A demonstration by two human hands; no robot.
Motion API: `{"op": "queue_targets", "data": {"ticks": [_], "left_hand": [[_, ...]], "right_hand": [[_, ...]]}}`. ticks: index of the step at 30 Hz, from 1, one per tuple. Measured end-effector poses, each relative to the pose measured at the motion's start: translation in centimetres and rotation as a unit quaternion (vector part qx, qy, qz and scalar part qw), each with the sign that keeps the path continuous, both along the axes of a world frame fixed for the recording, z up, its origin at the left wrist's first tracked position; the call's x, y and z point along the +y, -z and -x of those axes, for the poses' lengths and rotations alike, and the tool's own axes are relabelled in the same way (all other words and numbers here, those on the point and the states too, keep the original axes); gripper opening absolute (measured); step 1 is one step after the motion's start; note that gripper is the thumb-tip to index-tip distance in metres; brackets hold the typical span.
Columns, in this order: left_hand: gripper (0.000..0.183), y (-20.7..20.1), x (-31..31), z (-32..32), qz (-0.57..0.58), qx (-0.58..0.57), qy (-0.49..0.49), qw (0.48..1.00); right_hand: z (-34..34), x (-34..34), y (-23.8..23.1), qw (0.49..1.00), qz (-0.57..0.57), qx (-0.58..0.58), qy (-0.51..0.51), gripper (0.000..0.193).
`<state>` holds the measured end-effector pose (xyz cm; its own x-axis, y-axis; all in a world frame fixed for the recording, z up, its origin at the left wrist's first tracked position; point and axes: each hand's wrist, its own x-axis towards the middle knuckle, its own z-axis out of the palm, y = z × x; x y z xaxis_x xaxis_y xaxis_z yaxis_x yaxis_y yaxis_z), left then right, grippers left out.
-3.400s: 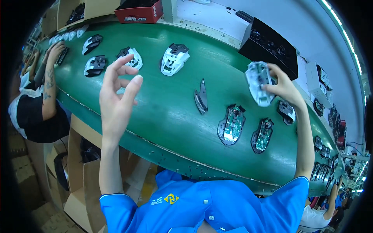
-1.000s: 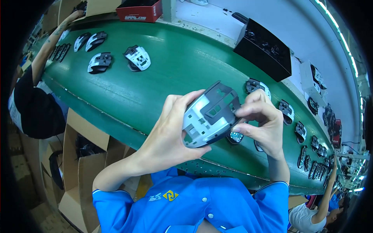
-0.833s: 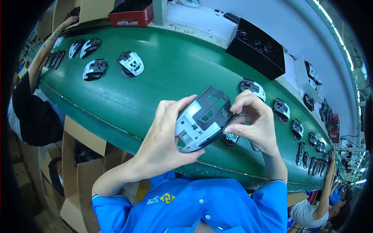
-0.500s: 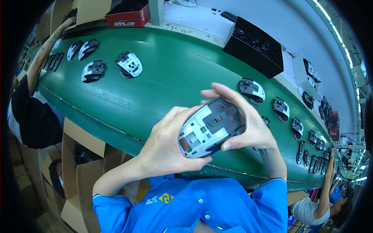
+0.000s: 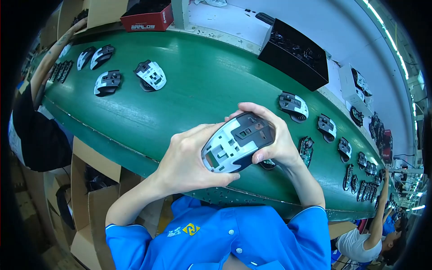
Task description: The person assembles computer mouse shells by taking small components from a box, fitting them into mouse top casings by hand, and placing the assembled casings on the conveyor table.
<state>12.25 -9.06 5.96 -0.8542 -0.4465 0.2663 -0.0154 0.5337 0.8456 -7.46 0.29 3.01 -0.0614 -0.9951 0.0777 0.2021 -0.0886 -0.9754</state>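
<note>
Both my hands hold a computer mouse shell [image 5: 234,145], white with cut-outs at one end and dark grey at the other, above the green workbench's near edge. My left hand [image 5: 186,155] wraps the white end, thumb along the lower side. Around the dark end curl the fingers and thumb of my right hand [image 5: 280,137]. Behind my right wrist lies a green circuit board assembly [image 5: 306,151]. Another dark part [image 5: 267,164] shows partly below that hand. Farther right rests a grey and white mouse [image 5: 293,106].
Several mouse shells [image 5: 150,75] lie at the bench's [image 5: 202,76] far left, with more mice and boards along the right. A black box of parts [image 5: 294,54] and a red box [image 5: 147,18] stand at the back. Co-workers' arms [image 5: 54,56] reach in at both sides; cardboard boxes [image 5: 96,198] stand lower left.
My hands have shifted slightly left with the mouse shell, and my right fingers have drawn in closer around its dark end. The circuit board assembly behind my right wrist shows more fully.
</note>
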Motion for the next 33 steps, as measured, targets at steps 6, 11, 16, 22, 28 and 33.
{"op": "queue_targets", "data": {"ticks": [6,11,16,22,28,33], "left_hand": [[0.076,-2.0,2.2,-1.7,0.061,0.037,0.008,0.997],[0.078,-2.5,2.6,-1.8,0.076,0.036,-0.008,0.996],[0.078,-1.8,2.5,-2.1,0.098,0.040,-0.010,0.994],[0.077,-1.8,2.7,-2.2,0.140,0.063,-0.007,0.988],[0.078,-1.3,2.2,-2.0,0.106,0.061,-0.005,0.993],[0.079,-0.8,1.7,-1.5,0.076,0.039,-0.004,0.996]], "right_hand": [[-0.8,2.4,-1.7,0.983,0.147,0.103,-0.042,0.098],[-0.7,1.8,-2.0,0.984,0.136,0.079,-0.082,0.107],[-1.5,1.9,-1.7,0.991,0.095,0.004,-0.098,0.114],[-1.2,2.1,-1.0,0.985,0.142,0.035,-0.089,0.102],[-1.2,2.0,-1.3,0.996,0.060,0.004,-0.070,0.092],[-0.7,1.4,-1.0,0.994,0.094,0.027,-0.056,0.097]]}}
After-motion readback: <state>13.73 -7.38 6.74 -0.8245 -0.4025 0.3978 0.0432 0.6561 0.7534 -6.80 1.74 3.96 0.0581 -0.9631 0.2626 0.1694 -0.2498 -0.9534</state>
